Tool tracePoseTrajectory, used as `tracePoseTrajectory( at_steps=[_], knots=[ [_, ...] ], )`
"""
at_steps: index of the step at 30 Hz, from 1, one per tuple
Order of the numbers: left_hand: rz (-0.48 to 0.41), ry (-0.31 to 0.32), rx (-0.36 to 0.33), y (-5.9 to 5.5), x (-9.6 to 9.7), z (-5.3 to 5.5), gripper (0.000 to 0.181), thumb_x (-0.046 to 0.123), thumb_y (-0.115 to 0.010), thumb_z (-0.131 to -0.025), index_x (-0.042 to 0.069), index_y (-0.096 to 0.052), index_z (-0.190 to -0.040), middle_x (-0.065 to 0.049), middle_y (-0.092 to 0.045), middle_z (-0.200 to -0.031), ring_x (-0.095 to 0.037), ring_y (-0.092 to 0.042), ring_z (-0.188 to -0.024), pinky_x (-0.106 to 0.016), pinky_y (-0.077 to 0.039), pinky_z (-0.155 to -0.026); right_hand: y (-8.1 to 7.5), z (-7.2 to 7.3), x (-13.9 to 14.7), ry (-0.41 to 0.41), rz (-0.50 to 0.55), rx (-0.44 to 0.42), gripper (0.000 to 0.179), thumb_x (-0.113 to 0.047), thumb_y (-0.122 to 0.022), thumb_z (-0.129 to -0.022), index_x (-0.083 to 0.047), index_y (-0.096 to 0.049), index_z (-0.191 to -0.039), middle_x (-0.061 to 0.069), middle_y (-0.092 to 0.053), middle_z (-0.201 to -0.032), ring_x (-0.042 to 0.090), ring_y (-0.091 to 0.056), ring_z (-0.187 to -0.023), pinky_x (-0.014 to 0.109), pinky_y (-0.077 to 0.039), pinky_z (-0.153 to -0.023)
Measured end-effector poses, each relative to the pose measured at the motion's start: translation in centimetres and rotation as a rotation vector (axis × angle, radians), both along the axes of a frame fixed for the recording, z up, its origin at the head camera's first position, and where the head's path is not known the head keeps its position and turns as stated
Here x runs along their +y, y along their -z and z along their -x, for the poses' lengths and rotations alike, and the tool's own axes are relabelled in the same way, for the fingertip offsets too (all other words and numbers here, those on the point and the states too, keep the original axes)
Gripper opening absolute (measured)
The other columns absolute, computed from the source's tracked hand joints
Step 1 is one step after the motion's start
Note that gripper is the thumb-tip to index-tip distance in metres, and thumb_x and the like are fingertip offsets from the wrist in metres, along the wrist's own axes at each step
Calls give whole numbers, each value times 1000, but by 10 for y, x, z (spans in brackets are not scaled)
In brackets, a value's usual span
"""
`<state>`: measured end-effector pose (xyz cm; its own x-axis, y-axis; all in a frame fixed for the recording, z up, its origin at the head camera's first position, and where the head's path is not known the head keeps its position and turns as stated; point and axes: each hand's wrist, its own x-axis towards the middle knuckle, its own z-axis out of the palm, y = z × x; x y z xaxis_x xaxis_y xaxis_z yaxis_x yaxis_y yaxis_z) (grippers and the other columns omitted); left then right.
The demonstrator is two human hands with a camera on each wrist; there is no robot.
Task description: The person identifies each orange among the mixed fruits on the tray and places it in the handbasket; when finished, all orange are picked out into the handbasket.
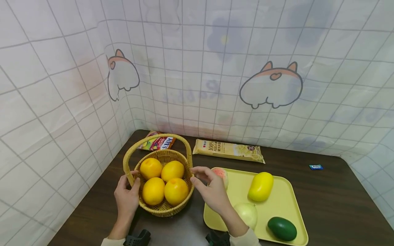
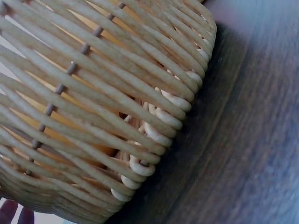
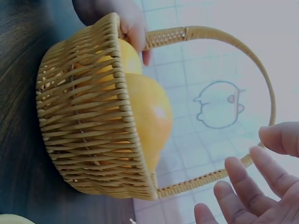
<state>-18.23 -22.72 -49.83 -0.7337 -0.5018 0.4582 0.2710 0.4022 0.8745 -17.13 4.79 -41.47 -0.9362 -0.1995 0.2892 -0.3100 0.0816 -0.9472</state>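
Observation:
A wicker basket point(image 1: 166, 212) with a tall arched handle stands on the table at left, holding several oranges point(image 1: 176, 191). My left hand point(image 1: 127, 196) grips the basket at the left foot of its handle, thumb toward the fruit. Beside the handle's right foot is my right hand point(image 1: 212, 189), fingers loosely bent with nothing held between them. The right wrist view shows those fingertips point(image 3: 233, 170) close to the handle point(image 3: 252, 56); whether they touch it I cannot tell. Woven basket wall point(image 2: 93, 93) fills most of the left wrist view.
Right of the basket lies a yellow tray point(image 1: 284, 194) bearing a peach point(image 1: 223, 176), a mango point(image 1: 261, 186), a pale green round fruit point(image 1: 247, 214) and a dark green fruit point(image 1: 281, 229). Behind are a candy bag point(image 1: 158, 142), a noodle packet point(image 1: 227, 150) and a small blue packet point(image 1: 316, 167).

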Motion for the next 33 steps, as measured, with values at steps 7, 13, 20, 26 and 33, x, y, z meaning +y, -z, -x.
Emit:
tracePoseTrajectory(
  at_steps=[7, 13, 20, 26, 33],
  knots=[
    [-3, -2, -19, -9, 0, -1, 24, 3, -68, -89, 4, -67, -114, -8, -64, -110, -4, -56, -92, -16, -41, -78, -6, -1, 0, 1, -1, 38, 20, -13, -65, -94, -9, -68, -113, 11, -68, -113, 27, -64, -107, 31, -49, -91],
    [146, -60, 133, -16, -2, -4, 62, -4, -73, -79, 4, -51, -137, -14, -55, -126, -15, -51, -105, -18, -36, -88, -17, -3, 3, 7, -3, 23, 19, -13, -65, -94, -12, -68, -113, 6, -68, -113, 21, -64, -106, 35, -49, -92],
    [302, -123, 436, -43, 12, -14, 75, 1, -68, -73, -3, -39, -142, -22, -45, -141, -32, -39, -126, -30, -28, -106, -28, -8, 26, 30, 27, -1, 23, -16, -66, -94, -9, -67, -115, 9, -67, -116, 22, -63, -108, 29, -51, -90],
    [372, -46, 630, -83, 47, -29, 31, 4, -62, -81, -13, -61, -107, -35, -52, -110, -46, -45, -110, -31, -32, -104, -37, -15, 53, 56, -173, 59, 20, -23, -67, -94, -17, -69, -113, -1, -69, -113, 17, -62, -105, 36, -49, -93],
    [460, 171, 747, -112, 71, -41, 17, 11, -62, -89, -5, -68, -87, -25, -59, -98, -39, -53, -100, -30, -41, -100, -52, -27, 78, 63, -441, 192, 21, -28, -69, -92, -30, -68, -113, -16, -67, -110, 14, -59, -102, 37, -48, -87]
  ],
)
